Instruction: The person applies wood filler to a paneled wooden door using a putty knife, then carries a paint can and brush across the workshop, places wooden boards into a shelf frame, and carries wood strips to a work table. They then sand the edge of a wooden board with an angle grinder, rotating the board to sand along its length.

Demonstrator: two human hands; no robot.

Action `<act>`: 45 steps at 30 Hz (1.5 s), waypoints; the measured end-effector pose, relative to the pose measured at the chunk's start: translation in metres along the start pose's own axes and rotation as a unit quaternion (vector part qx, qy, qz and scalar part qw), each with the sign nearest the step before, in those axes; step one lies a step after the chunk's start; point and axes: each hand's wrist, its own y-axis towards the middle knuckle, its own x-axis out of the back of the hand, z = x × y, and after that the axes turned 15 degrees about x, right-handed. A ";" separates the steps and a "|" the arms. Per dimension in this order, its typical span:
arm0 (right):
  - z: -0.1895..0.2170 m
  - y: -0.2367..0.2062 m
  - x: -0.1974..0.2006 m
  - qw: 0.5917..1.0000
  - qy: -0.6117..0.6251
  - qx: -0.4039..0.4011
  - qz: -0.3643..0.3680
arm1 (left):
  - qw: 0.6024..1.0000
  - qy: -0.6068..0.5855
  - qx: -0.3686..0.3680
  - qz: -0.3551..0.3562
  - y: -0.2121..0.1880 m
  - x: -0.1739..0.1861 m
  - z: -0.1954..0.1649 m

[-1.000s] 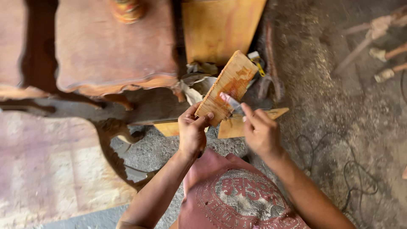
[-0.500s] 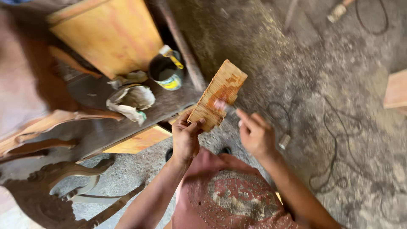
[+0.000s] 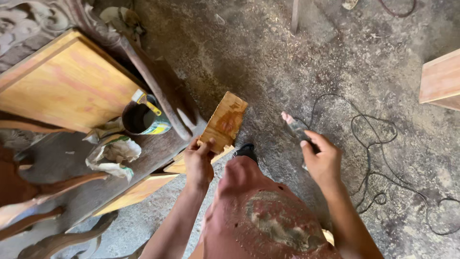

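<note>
My left hand (image 3: 198,164) grips the near end of a small flat wooden board (image 3: 224,123), smeared with reddish-brown filler, and holds it tilted up over the floor. My right hand (image 3: 322,159) holds a narrow putty knife (image 3: 293,125) with a pale pink-tipped blade, out to the right and apart from the board. My knee in stained reddish trousers (image 3: 258,211) is below both hands.
An open tin with dark contents and a stick (image 3: 142,115) stands on a dusty carved furniture piece (image 3: 76,177), beside crumpled paper (image 3: 112,154). A yellow wooden panel (image 3: 62,81) lies at left. A black cable (image 3: 378,139) loops over the dusty concrete floor. Another board edge (image 3: 441,79) shows at right.
The view has swung right and down. My right hand with the putty knife has drawn away from the board to the right; my left hand still holds the board.
</note>
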 end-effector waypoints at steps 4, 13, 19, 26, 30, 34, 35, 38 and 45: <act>-0.035 0.034 0.026 0.998 -0.019 0.047 -0.044 | 1.000 0.012 0.017 -0.018 0.054 -0.047 -0.011; -0.081 0.125 0.054 0.997 -0.046 -0.005 -0.067 | 0.999 0.024 -0.002 0.037 0.155 -0.152 -0.042; -0.130 0.218 0.050 0.998 -0.014 0.006 -0.063 | 0.999 -0.001 -0.014 0.042 0.226 -0.180 -0.021; -0.192 0.362 0.035 0.995 -0.022 0.077 -0.061 | 0.998 -0.039 -0.018 -0.048 0.299 -0.220 -0.022; -0.225 0.454 0.032 0.990 -0.050 0.124 -0.049 | 0.996 -0.041 -0.032 -0.077 0.335 -0.249 -0.032; -0.256 0.547 0.017 0.993 -0.028 0.102 -0.050 | 0.993 -0.055 -0.077 -0.070 0.390 -0.279 -0.049; -0.266 0.573 0.011 0.995 -0.011 0.090 -0.048 | 0.993 -0.053 -0.088 -0.064 0.405 -0.285 -0.054; -0.300 0.652 -0.004 0.992 -0.025 0.108 -0.053 | 0.993 -0.038 -0.097 -0.057 0.464 -0.309 -0.078; -0.402 0.863 -0.054 0.966 -0.106 0.176 -0.157 | 0.992 0.044 -0.115 0.014 0.681 -0.428 -0.152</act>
